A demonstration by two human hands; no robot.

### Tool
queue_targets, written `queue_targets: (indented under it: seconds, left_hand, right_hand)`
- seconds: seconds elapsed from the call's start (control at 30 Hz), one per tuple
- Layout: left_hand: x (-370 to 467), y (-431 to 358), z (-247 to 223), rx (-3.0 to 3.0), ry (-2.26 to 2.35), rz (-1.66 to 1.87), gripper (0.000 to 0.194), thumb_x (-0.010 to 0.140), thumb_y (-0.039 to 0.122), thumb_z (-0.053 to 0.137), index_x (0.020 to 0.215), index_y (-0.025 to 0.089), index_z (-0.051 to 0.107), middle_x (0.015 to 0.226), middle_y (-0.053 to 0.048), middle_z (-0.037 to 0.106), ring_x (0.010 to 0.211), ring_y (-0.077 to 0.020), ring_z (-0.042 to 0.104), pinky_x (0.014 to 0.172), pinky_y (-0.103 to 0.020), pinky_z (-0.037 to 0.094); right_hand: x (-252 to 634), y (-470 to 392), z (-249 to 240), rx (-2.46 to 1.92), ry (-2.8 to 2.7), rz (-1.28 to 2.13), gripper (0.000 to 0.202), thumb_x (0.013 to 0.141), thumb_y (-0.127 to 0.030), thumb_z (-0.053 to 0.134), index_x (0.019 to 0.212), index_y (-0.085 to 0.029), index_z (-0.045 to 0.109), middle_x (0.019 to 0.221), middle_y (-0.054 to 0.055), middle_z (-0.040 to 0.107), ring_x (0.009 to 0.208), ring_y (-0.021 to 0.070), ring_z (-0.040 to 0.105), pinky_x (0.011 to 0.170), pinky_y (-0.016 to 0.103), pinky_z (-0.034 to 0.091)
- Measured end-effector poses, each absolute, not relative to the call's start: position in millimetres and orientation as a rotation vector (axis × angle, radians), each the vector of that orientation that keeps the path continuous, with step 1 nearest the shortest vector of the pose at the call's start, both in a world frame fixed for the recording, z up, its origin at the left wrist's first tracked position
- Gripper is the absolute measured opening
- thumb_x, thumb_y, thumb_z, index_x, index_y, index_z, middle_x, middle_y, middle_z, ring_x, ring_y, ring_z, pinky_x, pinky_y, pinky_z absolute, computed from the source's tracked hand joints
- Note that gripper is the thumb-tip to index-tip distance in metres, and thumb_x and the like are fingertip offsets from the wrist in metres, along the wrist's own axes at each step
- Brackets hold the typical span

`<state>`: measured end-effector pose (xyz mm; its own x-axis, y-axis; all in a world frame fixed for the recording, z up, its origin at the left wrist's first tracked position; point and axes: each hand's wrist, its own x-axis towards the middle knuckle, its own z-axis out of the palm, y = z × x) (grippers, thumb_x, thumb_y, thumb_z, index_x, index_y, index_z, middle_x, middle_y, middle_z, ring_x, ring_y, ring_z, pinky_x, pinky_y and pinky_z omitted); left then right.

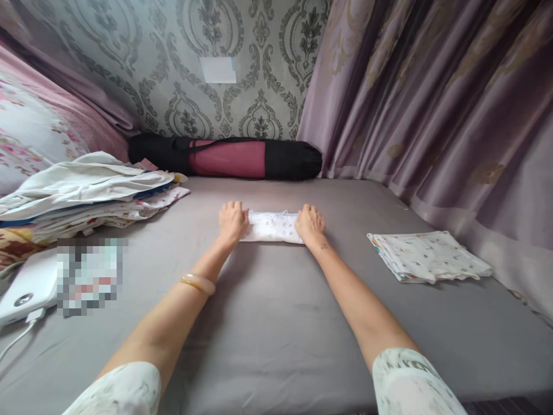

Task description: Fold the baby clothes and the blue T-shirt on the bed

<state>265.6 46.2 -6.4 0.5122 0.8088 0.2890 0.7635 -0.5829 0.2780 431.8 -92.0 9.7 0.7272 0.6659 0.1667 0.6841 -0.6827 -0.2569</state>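
A small white cloth [273,226] with a faint print and a pale blue edge lies folded into a narrow strip on the grey bed sheet [268,323]. My left hand [233,222] is closed on its left end, and my right hand [310,223] is closed on its right end. Between them the strip is stretched out roughly level. Off to the right, a folded white cloth [430,256] with small coloured marks rests flat, touched by neither hand.
A pile of clothes [86,187] lies at the left, with a white power bank [30,285] and its cable in front. Beside it is a blurred-out item [93,276]. A black and maroon roll bag [227,158] lies along the wall; curtains [410,92] hang at the right.
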Motion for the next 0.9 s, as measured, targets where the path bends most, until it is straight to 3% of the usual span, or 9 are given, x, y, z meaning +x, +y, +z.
queue_targets:
  seconds: [0.13,0.23,0.53,0.73,0.9]
  left_hand:
    - [282,24,-8,2.808,0.932,0.443,0.042,0.099,0.03,0.034,0.136,0.016,0.049,0.144,-0.014,0.051,0.139,-0.0287,0.037,0.112,-0.041,0.029]
    - [288,18,-17,2.821,0.9,0.271,0.047,0.101,0.032,0.029,0.142,0.014,0.045,0.153,-0.013,0.042,0.146,-0.0297,0.026,0.117,-0.046,0.02]
    - [284,22,-29,2.709,0.956,0.112,0.055,0.102,0.045,0.019,0.15,0.023,0.035,0.16,-0.008,0.03,0.15,-0.029,0.017,0.118,-0.057,0.012]
    - [286,26,-32,2.675,0.975,0.118,0.056,0.101,0.047,0.023,0.149,0.023,0.037,0.16,-0.01,0.029,0.15,-0.0298,0.018,0.118,-0.055,0.014]
    - [283,31,-33,2.729,1.068,0.193,0.053,0.101,0.045,0.025,0.143,0.02,0.044,0.155,-0.013,0.037,0.145,-0.0282,0.029,0.117,-0.047,0.021]
  right_hand:
    - [405,-82,7,-2.353,-1.641,-0.019,0.05,0.099,-0.025,0.026,0.145,-0.014,0.043,0.153,0.012,0.041,0.144,0.0251,0.031,0.117,0.045,0.019]
    - [395,-78,-4,-2.297,-1.787,0.146,0.056,0.099,-0.028,0.024,0.152,-0.014,0.033,0.161,0.007,0.027,0.15,0.0231,0.015,0.121,0.048,0.007]
    - [400,-77,-22,-2.309,-1.765,0.252,0.058,0.1,-0.032,0.02,0.155,-0.017,0.029,0.162,0.005,0.026,0.15,0.0233,0.016,0.121,0.05,0.01]
    - [403,-75,-22,-2.325,-1.749,0.284,0.057,0.101,-0.034,0.018,0.154,-0.019,0.031,0.162,0.005,0.026,0.15,0.0231,0.016,0.121,0.048,0.009]
    - [407,-75,-22,-2.377,-1.705,0.276,0.058,0.101,-0.034,0.019,0.154,-0.012,0.03,0.162,0.01,0.023,0.15,0.0222,0.014,0.121,0.04,0.01]
